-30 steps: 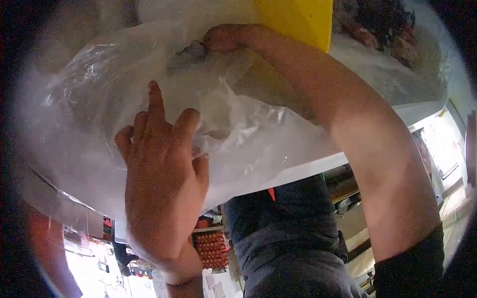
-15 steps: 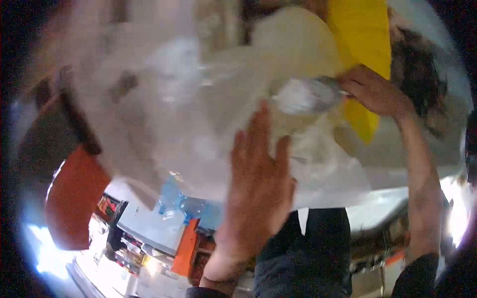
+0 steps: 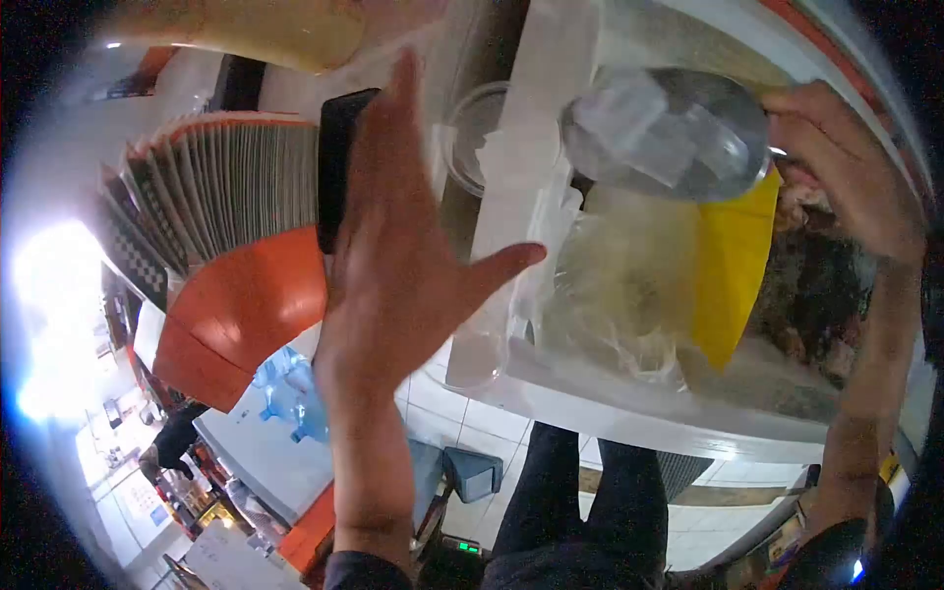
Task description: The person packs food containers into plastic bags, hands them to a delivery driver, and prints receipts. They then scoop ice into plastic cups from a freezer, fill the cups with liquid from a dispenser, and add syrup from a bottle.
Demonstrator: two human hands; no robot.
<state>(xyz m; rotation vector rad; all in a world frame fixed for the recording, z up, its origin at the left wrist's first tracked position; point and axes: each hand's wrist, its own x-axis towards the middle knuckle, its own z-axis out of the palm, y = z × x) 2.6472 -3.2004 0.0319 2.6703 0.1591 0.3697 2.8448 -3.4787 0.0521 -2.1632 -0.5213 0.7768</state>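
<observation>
My right hand (image 3: 836, 162) pinches the right edge of a shiny oval metal dish (image 3: 733, 93), raised over the counter. Whitish, translucent pieces (image 3: 629, 123) lie in it; what they are is too blurred to make out. Beneath the dish, a clear plastic bag (image 3: 615, 265) and a yellow sheet (image 3: 733, 265) lie side by side. My left hand (image 3: 383, 236) is open, thumb spread and fingers stretched forward, with nothing in it. It overlaps a flat black object (image 3: 339, 147) in this view. A round clear lid or container (image 3: 467, 147) is just right of its fingers.
A fanned stack of folded sheets (image 3: 241, 182) with an orange side (image 3: 251, 300) stands left. The white counter edge (image 3: 610, 408) curves in front of my legs. Blue water bottles (image 3: 295, 393) and a grey bin (image 3: 472, 472) are lower down, on the left and middle.
My left hand has moved left, away from the bag, and the view has turned leftward. My right hand still holds the metal dish, now seen higher and farther right.
</observation>
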